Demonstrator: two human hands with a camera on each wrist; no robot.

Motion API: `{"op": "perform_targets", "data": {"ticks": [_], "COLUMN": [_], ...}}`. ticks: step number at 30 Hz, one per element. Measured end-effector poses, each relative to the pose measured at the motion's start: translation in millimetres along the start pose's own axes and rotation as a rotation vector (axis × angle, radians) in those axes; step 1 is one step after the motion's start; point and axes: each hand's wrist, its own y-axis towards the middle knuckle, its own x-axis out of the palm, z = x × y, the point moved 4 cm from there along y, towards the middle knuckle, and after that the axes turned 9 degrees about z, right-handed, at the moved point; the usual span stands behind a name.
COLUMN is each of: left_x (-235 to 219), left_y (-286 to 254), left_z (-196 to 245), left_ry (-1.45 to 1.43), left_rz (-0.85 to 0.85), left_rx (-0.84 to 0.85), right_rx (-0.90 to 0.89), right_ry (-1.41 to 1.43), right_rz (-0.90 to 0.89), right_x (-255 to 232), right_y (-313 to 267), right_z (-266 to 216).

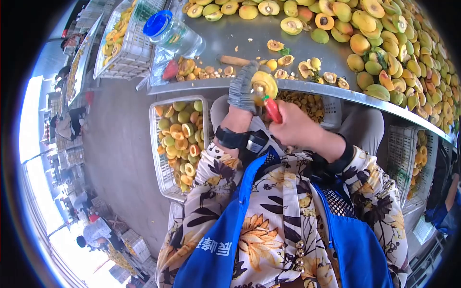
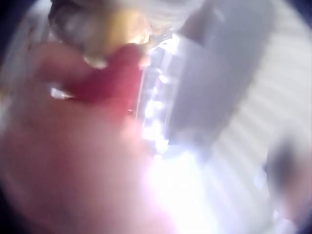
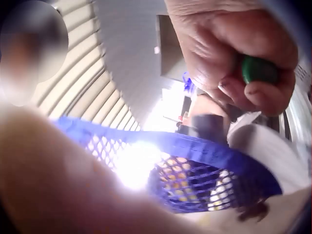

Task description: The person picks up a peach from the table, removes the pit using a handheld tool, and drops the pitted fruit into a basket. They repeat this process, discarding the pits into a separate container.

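Observation:
In the head view the gloved left hand (image 1: 243, 89) grips a yellow cut fruit (image 1: 264, 84) just off the table's front edge. The bare right hand (image 1: 297, 126) is curled round the red handle (image 1: 272, 109) of a small tool, whose working end meets the fruit's near side. The right wrist view shows the right hand (image 3: 239, 53) with its fingers wrapped round the handle's green end (image 3: 260, 70). Blurred in the left wrist view are the red handle (image 2: 114, 78) and the right hand (image 2: 73, 156), close to the yellow fruit (image 2: 127, 28).
A metal table (image 1: 230, 38) bears a large fruit pile (image 1: 384, 48), a blue-lidded jar (image 1: 180, 37), a wooden handle (image 1: 234, 60) and pits along its edge. Below stand a crate of halved fruit (image 1: 180, 139) at left, another container (image 1: 331, 113) under the table and a crate (image 1: 401, 149) at right.

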Motion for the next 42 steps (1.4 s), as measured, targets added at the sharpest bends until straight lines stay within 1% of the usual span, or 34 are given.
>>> {"op": "perform_targets", "data": {"ticks": [1, 2, 3, 4, 5, 6, 7, 8, 9, 10, 11, 12, 14, 15, 17, 18, 20, 21, 23, 24, 26, 27, 29, 30, 32, 33, 34, 36, 37, 39, 40, 42], "left_x": [1.0, 6.5, 7.9, 8.2, 4.6, 0.5, -21.5, -15.7, -15.4, -12.6, -9.4, -8.6, 0.8, -1.6, -2.9, -0.9, -3.3, -3.3, -3.4, -4.3, 6.0, 6.5, 3.6, 3.4, -5.9, -6.4, -6.1, -4.5, -3.0, 5.5, 8.0, 11.8], "left_y": [2.3, -0.5, -1.6, -0.3, 5.8, 16.4, 58.5, 54.6, 54.1, 54.3, 51.4, 49.3, 34.9, 33.8, 29.3, 24.2, 16.7, 17.4, 10.0, 8.3, -5.0, -6.3, 2.0, 0.5, 4.0, 6.8, 10.5, 14.5, 15.9, 14.0, 13.9, 12.0], "left_z": [11.0, 18.8, 19.8, 17.1, 10.1, 5.1, -3.5, -0.5, -2.9, -5.4, 0.8, 6.7, 11.9, 9.5, 7.6, 6.1, -0.1, -3.3, 6.1, 7.4, 19.0, 18.1, 14.6, 15.2, 2.3, 5.8, 6.2, 7.4, 9.1, 16.5, 18.9, 18.8], "left_ry": [0.267, 0.539, 0.700, 0.697, 0.707, 0.716, 0.737, 0.732, 0.490, 0.247, 0.283, 0.279, 0.310, 0.312, 0.349, 0.349, 0.141, 0.141, 0.485, 0.484, 1.082, 1.082, 0.717, 0.716, 0.163, 0.163, 0.219, 0.321, 0.316, 0.458, 0.454, 0.135], "left_rz": [-0.090, -0.181, -0.158, -0.153, -0.094, -0.042, -0.240, -0.241, -0.229, -0.221, -0.285, -0.283, -0.490, -0.489, -0.454, -0.454, -0.265, -0.268, -0.256, -0.253, -0.200, -0.193, -0.166, -0.165, -0.250, -0.252, -0.292, -0.366, -0.366, -0.343, -0.346, -0.325], "left_rx": [0.327, 0.653, 0.761, 0.763, 0.659, 0.558, 0.719, 0.723, 0.415, 0.117, 0.113, 0.122, 0.126, 0.127, 0.269, 0.269, 0.065, 0.065, 0.644, 0.640, 1.156, 1.155, 0.817, 0.817, 0.136, 0.140, 0.130, 0.118, 0.129, 0.308, 0.315, -0.010], "right_rx": [0.113, 0.116, 0.160, 0.203, 0.216, 0.210, 0.108, 0.015, 0.012, 0.011, 0.011, 0.006, 0.031, 0.030, -0.106, -0.106, -0.094, -0.095, 0.129, 0.133, 0.253, 0.257, 0.305, 0.306, -0.006, -0.167, -0.166, -0.110, -0.118, -0.237, -0.243, -0.240], "right_ry": [0.210, 0.203, 0.321, 0.438, 0.222, 0.220, 0.091, -0.040, -0.050, 0.056, 0.163, 0.157, 0.269, 0.270, 0.062, 0.063, -0.083, -0.083, 0.171, 0.171, 0.501, 0.498, 0.599, 0.598, 0.023, -0.264, -0.265, -0.295, -0.302, -0.288, -0.294, -0.236], "right_rz": [-0.118, -0.125, -0.170, -0.216, -0.062, -0.063, -0.040, -0.021, -0.028, -0.061, -0.096, -0.103, -0.137, -0.137, -0.052, -0.051, 0.000, 0.002, -0.188, -0.190, -0.327, -0.332, -0.352, -0.353, -0.096, 0.041, 0.043, 0.027, 0.024, 0.074, 0.075, 0.225], "right_x": [1.9, 2.9, 6.6, 10.3, 8.9, 8.5, 4.5, 1.1, -0.3, -0.9, -0.4, -0.7, -0.1, 1.5, 1.2, 0.9, -2.3, -6.0, -3.0, -2.8, 2.4, 4.4, 9.3, 10.6, 5.4, 1.3, -0.2, -2.8, -2.6, -3.1, -2.6, -8.1], "right_y": [-3.9, -2.3, 0.1, 1.6, 6.5, 12.1, 20.5, 23.2, 22.8, 23.4, 23.6, 22.5, 17.9, 18.9, 22.4, 22.1, 19.1, 17.0, 7.1, 5.0, 1.2, 1.1, 3.6, 4.6, 11.6, 14.1, 13.4, 10.9, 12.1, 13.1, 13.9, 14.5], "right_z": [-2.3, 2.9, 12.3, 17.9, 19.5, 23.0, 26.4, 25.5, 27.0, 25.4, 21.8, 19.5, 15.8, 18.4, 20.4, 20.4, 18.2, 13.1, 11.9, 12.9, 11.9, 12.7, 16.1, 19.3, 21.3, 16.3, 16.0, 11.8, 12.0, 12.9, 14.3, 14.0]}}
